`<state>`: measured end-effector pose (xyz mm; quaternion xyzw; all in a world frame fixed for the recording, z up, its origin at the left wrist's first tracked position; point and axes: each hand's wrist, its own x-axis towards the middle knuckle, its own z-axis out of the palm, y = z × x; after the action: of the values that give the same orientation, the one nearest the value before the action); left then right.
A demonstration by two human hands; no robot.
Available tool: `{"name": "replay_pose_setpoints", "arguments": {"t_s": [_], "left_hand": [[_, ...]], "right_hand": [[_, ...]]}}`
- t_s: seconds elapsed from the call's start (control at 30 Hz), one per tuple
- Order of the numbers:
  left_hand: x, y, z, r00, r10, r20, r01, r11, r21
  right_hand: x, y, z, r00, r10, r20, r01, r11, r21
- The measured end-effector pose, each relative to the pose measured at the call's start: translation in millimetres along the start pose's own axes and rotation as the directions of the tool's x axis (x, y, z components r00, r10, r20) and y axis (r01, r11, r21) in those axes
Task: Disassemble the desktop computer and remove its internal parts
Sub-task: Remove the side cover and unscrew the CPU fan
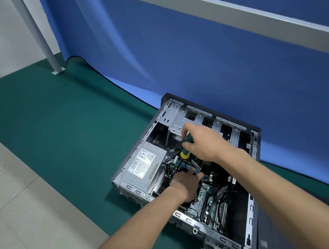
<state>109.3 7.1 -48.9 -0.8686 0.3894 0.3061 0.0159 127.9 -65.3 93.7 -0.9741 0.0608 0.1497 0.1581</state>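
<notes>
An open desktop computer case (pixel 255 210) lies on its side on the green mat, at the lower right. Inside it sit a grey power supply (pixel 142 167) at the left and a green motherboard (pixel 209 197) with slots. My right hand (pixel 199 141) is closed around a green and yellow screwdriver (pixel 186 150), whose shaft slants down toward the board. My left hand (pixel 184 185) reaches into the case and rests over a dark part beside the power supply. What its fingers touch is hidden.
A green mat (pixel 66 127) covers the table, with a pale floor or surface (pixel 23 213) at the lower left. A blue cloth backdrop (pixel 176 49) hangs behind the case. A grey metal post (pixel 45 44) stands at the far left.
</notes>
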Motion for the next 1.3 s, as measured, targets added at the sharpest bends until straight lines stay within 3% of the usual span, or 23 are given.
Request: {"name": "replay_pose_setpoints", "arguments": {"t_s": [0.07,0.17,0.33,0.47,0.6,0.77,0.9,1.03,1.2,1.3], "left_hand": [[0,-1,0,1.000,0.008,-0.006,-0.008,1.000,-0.001],[-2,-1,-2,1.000,0.015,-0.021,-0.015,1.000,-0.024],[-7,0,-5,0.999,0.015,-0.031,-0.016,0.999,-0.045],[-9,-1,-6,0.998,0.035,-0.059,-0.039,0.996,-0.078],[-9,-1,-7,0.999,0.016,-0.042,-0.018,0.998,-0.061],[-9,-1,-5,0.996,0.041,-0.078,-0.047,0.996,-0.081],[-8,-2,-5,0.998,0.024,-0.066,-0.029,0.997,-0.065],[-11,-1,-6,0.996,0.033,-0.080,-0.041,0.994,-0.100],[-11,-1,-7,0.998,0.023,-0.060,-0.028,0.996,-0.086],[-12,-1,-7,0.995,0.048,-0.093,-0.058,0.992,-0.113]], "right_hand": [[-1,-2,1,1.000,0.025,-0.007,-0.025,0.999,-0.032],[-1,-2,1,0.987,0.127,-0.101,-0.149,0.957,-0.251],[-1,-7,-3,0.995,-0.016,0.103,0.023,0.997,-0.071],[-3,-10,0,0.996,0.068,-0.049,-0.078,0.967,-0.241],[-2,-11,-4,0.996,-0.008,0.091,0.012,0.999,-0.046],[-3,-12,-1,0.996,0.083,-0.045,-0.091,0.971,-0.220],[-4,-15,4,0.998,-0.041,0.048,0.042,0.999,-0.021],[-4,-14,4,0.991,0.106,-0.083,-0.117,0.981,-0.155],[-4,-15,0,0.998,0.009,0.063,-0.010,1.000,0.009],[-4,-18,0,0.989,0.143,-0.039,-0.149,0.961,-0.235]]}}
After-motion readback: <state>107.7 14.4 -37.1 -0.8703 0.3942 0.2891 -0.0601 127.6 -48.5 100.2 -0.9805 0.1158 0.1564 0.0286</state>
